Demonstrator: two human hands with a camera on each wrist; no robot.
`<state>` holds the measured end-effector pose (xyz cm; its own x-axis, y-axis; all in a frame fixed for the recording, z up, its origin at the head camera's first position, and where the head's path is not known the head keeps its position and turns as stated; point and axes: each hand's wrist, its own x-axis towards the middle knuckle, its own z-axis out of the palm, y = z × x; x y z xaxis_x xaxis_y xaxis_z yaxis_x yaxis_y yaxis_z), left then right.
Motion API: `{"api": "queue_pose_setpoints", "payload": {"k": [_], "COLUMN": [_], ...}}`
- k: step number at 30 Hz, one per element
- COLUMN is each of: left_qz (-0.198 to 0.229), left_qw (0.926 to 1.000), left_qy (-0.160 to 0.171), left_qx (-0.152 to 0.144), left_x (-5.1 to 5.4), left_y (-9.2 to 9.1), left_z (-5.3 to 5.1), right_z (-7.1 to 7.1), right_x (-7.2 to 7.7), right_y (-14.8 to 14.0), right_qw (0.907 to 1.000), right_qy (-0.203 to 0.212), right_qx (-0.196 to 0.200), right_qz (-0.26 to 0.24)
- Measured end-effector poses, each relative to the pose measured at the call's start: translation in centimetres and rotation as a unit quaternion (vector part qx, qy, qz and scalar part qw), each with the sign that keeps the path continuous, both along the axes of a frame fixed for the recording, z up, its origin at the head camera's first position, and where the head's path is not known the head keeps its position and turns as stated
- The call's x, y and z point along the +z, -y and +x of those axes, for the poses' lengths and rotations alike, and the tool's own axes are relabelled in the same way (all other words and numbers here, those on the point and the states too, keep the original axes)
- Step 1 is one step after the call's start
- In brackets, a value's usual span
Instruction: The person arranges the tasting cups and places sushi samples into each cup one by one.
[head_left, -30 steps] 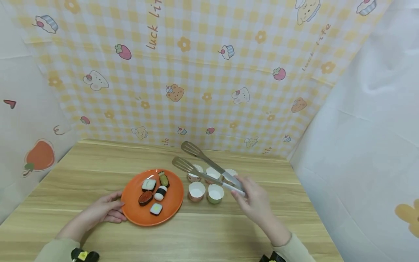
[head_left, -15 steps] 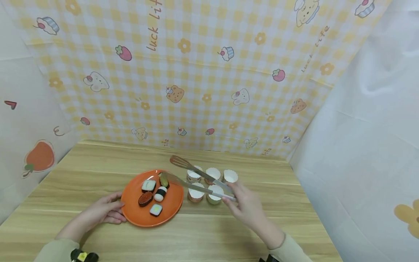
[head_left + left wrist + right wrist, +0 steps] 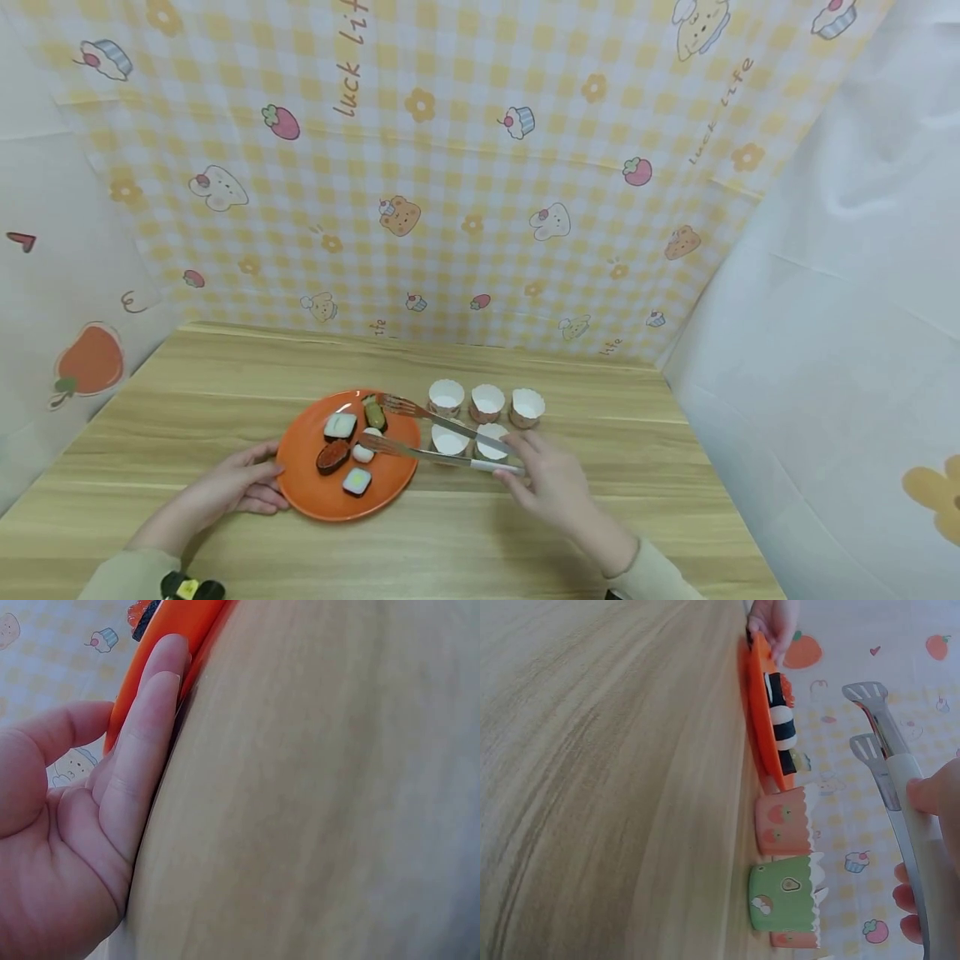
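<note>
On an orange plate lie several sushi pieces, among them a red-topped one and a yellow-centred one. The left hand holds the plate's left rim, thumb at the edge and fingers beneath, as the left wrist view shows. In the right hand are metal tongs with white handles, their two arms spread apart. The tong tips hang over the plate's right part, partly covering the black-and-white piece. In the right wrist view the tongs are above the plate, nothing between their tips.
Several paper cups stand right of the plate in two rows; the back row has three, including a right one. A green cup and a pink cup show in the right wrist view. A patterned cloth hangs behind the wooden table.
The right hand and tongs have moved left and toward the near side, bringing the tips from behind the cups to over the plate. The left hand and plate look unmoved.
</note>
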<state>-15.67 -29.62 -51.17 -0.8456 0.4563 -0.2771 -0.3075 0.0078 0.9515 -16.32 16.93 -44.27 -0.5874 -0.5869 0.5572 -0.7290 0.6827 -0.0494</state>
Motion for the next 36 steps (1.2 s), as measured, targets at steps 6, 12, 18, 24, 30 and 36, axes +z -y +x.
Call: {"api": "queue_pose_setpoints", "payload": {"k": [6, 12, 18, 24, 30, 36], "left_qz": [-0.001, -0.003, -0.004, -0.007, -0.006, -0.007], "left_qw": [1.0000, 1.0000, 1.0000, 0.9999, 0.9999, 1.0000], "left_qy": [-0.003, -0.003, -0.007, -0.004, -0.004, -0.004], "left_qx": [0.001, 0.002, 0.004, 0.007, 0.007, 0.005], "left_x": [0.2, 0.1, -0.1, -0.2, 0.0, 0.0], "left_y": [-0.1, -0.1, -0.1, -0.1, -0.1, -0.1], "left_z": [0.1, 0.0, 0.0, 0.0, 0.1, 0.0], "right_z": [0.1, 0.3, 0.7, 0.8, 0.8, 0.7], "right_x": [-0.5, -0.9, -1.4, -1.9, -2.3, -2.9], "right_y": [0.3, 0.7, 0.8, 1.0, 1.2, 1.4], "right_qw": [0.9998, 0.9993, 0.9990, 0.9988, 0.9986, 0.9980], "right_qy": [0.001, 0.008, 0.025, 0.010, 0.013, 0.026], "right_qx": [-0.004, -0.016, -0.020, -0.035, -0.031, -0.037], "right_qz": [0.022, 0.032, 0.031, 0.034, 0.040, 0.044]}}
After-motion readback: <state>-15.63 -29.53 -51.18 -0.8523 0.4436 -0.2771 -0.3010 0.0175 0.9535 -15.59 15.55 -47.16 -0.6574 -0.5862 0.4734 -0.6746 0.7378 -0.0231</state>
